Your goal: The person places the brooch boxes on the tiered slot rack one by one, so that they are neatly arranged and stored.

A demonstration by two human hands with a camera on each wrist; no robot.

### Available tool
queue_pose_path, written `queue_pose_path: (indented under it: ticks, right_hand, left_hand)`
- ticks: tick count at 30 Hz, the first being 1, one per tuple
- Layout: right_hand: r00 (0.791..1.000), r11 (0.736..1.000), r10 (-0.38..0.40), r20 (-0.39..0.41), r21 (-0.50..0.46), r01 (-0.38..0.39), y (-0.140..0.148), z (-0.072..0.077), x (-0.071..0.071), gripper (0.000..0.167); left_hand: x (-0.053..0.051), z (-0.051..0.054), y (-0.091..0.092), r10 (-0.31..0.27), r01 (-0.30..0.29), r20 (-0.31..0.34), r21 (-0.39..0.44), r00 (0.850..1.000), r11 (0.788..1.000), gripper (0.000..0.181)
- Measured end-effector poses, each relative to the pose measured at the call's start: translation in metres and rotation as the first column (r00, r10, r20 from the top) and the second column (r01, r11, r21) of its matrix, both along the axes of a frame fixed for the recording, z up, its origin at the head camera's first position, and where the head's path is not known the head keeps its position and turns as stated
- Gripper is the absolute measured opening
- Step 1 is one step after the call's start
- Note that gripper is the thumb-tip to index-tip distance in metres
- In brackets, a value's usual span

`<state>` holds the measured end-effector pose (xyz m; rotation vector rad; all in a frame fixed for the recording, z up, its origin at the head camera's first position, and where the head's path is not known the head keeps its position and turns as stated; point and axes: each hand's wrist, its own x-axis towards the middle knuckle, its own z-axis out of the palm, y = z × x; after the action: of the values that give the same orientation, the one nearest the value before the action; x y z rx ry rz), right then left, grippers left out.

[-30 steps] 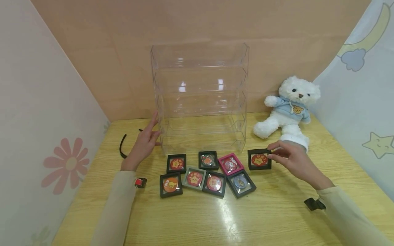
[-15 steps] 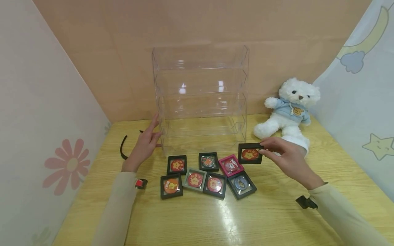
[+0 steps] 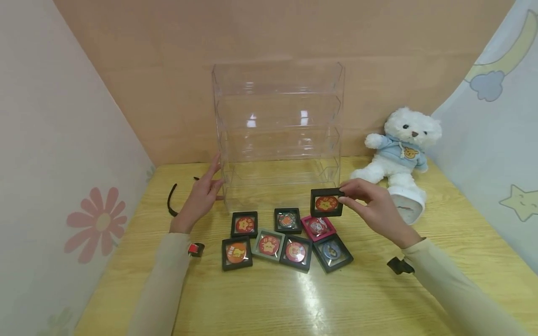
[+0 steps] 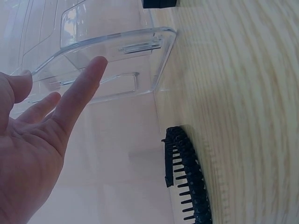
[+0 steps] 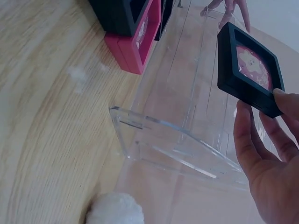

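Observation:
My right hand (image 3: 371, 205) pinches a black square display frame (image 3: 327, 202) by its right edge, thumb on the front. A red round badge with a yellow star shows inside it. The frame is held upright above the table, in front of the lower right part of a clear tiered acrylic rack (image 3: 277, 123). In the right wrist view, this held frame (image 5: 229, 70) has fingers under its lower side. My left hand (image 3: 198, 198) rests against the rack's left side. The left wrist view shows its fingers extended along the clear side panel (image 4: 117, 39).
Several badge frames lie before the rack, among them a pink frame (image 3: 318, 227), a grey-green frame (image 3: 269, 244) and an orange-badge frame (image 3: 237, 253). A white teddy bear (image 3: 399, 149) sits right, beside a white rounded object (image 3: 409, 205). A black toothed headband (image 4: 189, 172) lies left.
My right hand has carried the black frame leftward and slightly up, from beside the row of frames to above the pink one. The left hand stays at the rack's side.

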<state>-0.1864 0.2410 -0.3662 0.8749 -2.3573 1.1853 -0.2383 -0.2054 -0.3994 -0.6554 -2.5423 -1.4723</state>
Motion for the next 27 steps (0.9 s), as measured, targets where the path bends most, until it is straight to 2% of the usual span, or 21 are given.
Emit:
queue_pose_path:
  ticks: [5, 12, 19, 25, 26, 27]
  right_hand:
    - [1.000, 1.000, -0.008, -0.001, 0.003, 0.008, -0.015, 0.010, 0.002, 0.026]
    - [0.999, 0.998, 0.037, -0.033, -0.046, -0.039, -0.037, 0.030, 0.008, 0.023]
    - [0.996, 0.992, 0.083, -0.021, -0.096, -0.084, -0.050, 0.032, -0.003, 0.023]
    - [0.993, 0.985, 0.117, -0.006, -0.130, -0.117, -0.060, 0.033, -0.012, 0.022]
    - [0.993, 0.984, 0.116, -0.003, -0.134, -0.116, -0.062, 0.034, -0.013, 0.021]
    - [0.993, 0.984, 0.115, 0.001, -0.135, -0.114, -0.064, 0.034, -0.015, 0.021]
  left_hand:
    - [0.001, 0.001, 0.001, 0.004, -0.004, 0.024, 0.006, 1.000, 1.000, 0.075]
    - [0.001, 0.001, 0.002, 0.006, -0.007, 0.040, 0.017, 0.999, 1.000, 0.077]
    - [0.003, 0.003, 0.003, 0.005, -0.007, 0.041, 0.028, 0.999, 1.000, 0.077]
    - [0.001, -0.001, 0.002, -0.005, 0.005, 0.027, 0.024, 1.000, 1.000, 0.074]
    - [0.004, 0.003, 0.004, -0.007, 0.007, 0.032, 0.025, 0.999, 1.000, 0.074]
    - [0.003, 0.003, 0.004, -0.006, 0.005, 0.034, 0.025, 0.999, 1.000, 0.075]
